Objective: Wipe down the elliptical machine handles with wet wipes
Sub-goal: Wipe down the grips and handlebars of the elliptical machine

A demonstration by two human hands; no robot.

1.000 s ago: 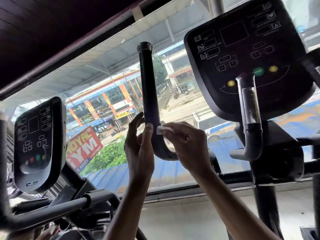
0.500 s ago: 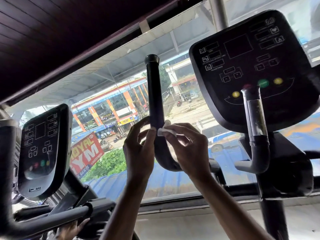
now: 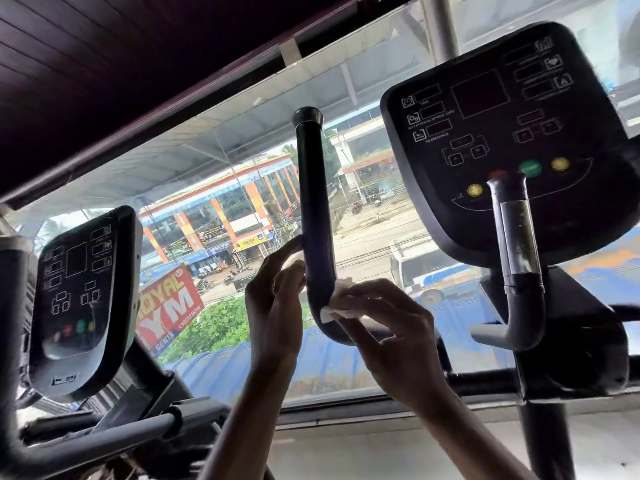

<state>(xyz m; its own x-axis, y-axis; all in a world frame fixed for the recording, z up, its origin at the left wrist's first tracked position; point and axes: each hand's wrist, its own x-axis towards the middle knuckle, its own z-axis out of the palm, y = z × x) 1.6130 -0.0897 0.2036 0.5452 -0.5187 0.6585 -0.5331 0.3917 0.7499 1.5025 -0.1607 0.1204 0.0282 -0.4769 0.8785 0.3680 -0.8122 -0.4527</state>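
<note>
Wipe (image 3: 337, 303) pinched in my R grip (image 3: 391, 337), pressed on handle (image 3: 313, 216) at lower bend, right side. L grip (image 3: 273, 306) fingers curled on handle's left side, opp. Console (image 3: 502, 133) to right.

Up to my right hangs a black console (image 3: 502, 133) with dark display windows, a green button (image 3: 530, 168) and two yellow ones. Down to my left a second console (image 3: 79, 299), on the neighbouring machine, tilts toward me, its small coloured buttons blurred. Between them is a wide window (image 3: 381, 216) under a dark slatted ceiling (image 3: 104, 64). Through the glass I see a building (image 3: 221, 216) banded in orange and blue across a street. Nearer are a red sign (image 3: 169, 306) with white letters reading GYM, a green bush (image 3: 214, 323) just beside it, and a blue corrugated roof (image 3: 311, 362) below.
</note>
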